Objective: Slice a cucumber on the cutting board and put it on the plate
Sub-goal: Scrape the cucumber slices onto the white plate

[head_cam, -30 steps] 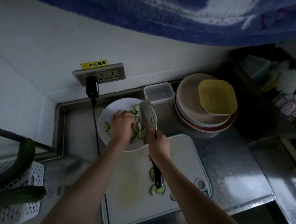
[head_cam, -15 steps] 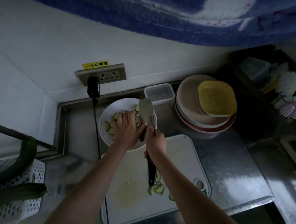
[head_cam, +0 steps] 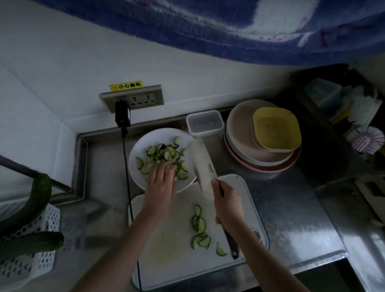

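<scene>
Transfer step: left hand (head_cam: 161, 184) spread over slices on plate (head_cam: 139, 146); right hand (head_cam: 228, 205) grips knife (head_cam: 202, 167) — next, gather board slices (head_cam: 199, 228).

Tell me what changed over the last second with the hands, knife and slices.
The left hand pulled back toward the plate's near rim, uncovering the slices on the plate. The right hand kept its grip and swung the knife off the plate toward the cutting board. The slices on the board stayed put.
</scene>
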A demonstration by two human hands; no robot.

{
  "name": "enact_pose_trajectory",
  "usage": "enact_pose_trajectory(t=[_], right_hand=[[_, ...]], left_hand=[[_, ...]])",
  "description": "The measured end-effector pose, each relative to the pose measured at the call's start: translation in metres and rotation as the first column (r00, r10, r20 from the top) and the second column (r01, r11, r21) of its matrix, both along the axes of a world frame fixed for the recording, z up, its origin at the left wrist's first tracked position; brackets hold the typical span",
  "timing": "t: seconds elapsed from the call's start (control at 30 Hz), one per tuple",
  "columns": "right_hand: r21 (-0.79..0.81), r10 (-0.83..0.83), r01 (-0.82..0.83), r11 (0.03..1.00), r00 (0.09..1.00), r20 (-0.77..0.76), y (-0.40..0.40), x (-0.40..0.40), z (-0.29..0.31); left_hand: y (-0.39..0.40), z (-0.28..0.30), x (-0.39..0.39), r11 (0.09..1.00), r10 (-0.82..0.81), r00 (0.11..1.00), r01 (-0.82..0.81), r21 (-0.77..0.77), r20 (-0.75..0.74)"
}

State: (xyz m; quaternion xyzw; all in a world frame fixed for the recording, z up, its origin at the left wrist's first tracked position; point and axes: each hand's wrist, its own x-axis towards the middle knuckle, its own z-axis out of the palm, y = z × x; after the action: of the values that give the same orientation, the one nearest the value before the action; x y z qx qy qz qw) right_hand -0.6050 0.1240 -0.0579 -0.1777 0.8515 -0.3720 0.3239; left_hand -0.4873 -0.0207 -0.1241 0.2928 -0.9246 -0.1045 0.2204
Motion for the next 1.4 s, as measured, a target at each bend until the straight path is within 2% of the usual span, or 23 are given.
enact_pose_trajectory(t=[0.17,0.23,0.3,0.37,0.4,0.53,0.63,0.77,0.97,1.2,1.3,1.4], right_hand=[[0.122,0.008,0.014,0.992,0.984,-0.177,0.08,0.004,-0.01],[0.156,-0.027,0.056,0.986,0.983,-0.184,0.096,0.006,-0.019],[0.18,-0.051,0.079,0.98,0.986,-0.156,0.102,0.006,-0.027],[0.185,-0.072,0.093,0.978,0.99,-0.12,0.105,0.007,-0.03],[0.182,-0.086,0.107,0.977,0.989,-0.119,0.108,0.009,-0.031],[0.134,-0.247,0.262,0.956,0.962,-0.116,0.133,0.04,-0.035],[0.138,-0.416,0.42,0.897,0.907,-0.055,0.147,0.072,-0.048],[0.13,-0.556,0.548,0.826,0.831,0.03,0.142,0.1,-0.05],[0.162,-0.693,0.676,0.718,0.716,0.081,0.125,0.139,-0.054],[0.179,-0.782,0.761,0.623,0.612,0.122,0.089,0.172,-0.053],[0.164,-0.823,0.807,0.568,0.55,0.144,0.069,0.18,-0.049],[0.156,-0.835,0.822,0.548,0.527,0.157,0.051,0.187,-0.048]], left_hand=[[0.065,-0.007,0.04,0.965,-0.093,0.988,0.12,0.233,-0.125],[0.091,-0.017,0.054,0.932,-0.133,0.99,0.144,0.331,-0.055],[0.111,-0.03,0.063,0.9,-0.235,0.969,0.187,0.393,0.076],[0.122,-0.039,0.065,0.916,-0.292,0.934,0.211,0.341,0.206],[0.123,-0.041,0.062,0.922,-0.291,0.93,0.212,0.324,0.222],[0.109,-0.036,0.042,0.903,-0.279,0.951,0.213,0.373,0.132],[0.099,-0.033,0.02,0.885,-0.318,0.945,0.265,0.383,0.081],[0.099,-0.033,0.011,0.862,-0.367,0.927,0.31,0.402,0.073],[0.102,-0.038,0.022,0.823,-0.483,0.875,0.443,0.356,0.026],[0.094,-0.035,0.015,0.858,-0.376,0.925,0.326,0.398,0.053],[0.093,-0.037,0.017,0.839,-0.38,0.925,0.336,0.428,0.02],[0.093,-0.038,0.021,0.813,-0.417,0.909,0.387,0.434,-0.029]])
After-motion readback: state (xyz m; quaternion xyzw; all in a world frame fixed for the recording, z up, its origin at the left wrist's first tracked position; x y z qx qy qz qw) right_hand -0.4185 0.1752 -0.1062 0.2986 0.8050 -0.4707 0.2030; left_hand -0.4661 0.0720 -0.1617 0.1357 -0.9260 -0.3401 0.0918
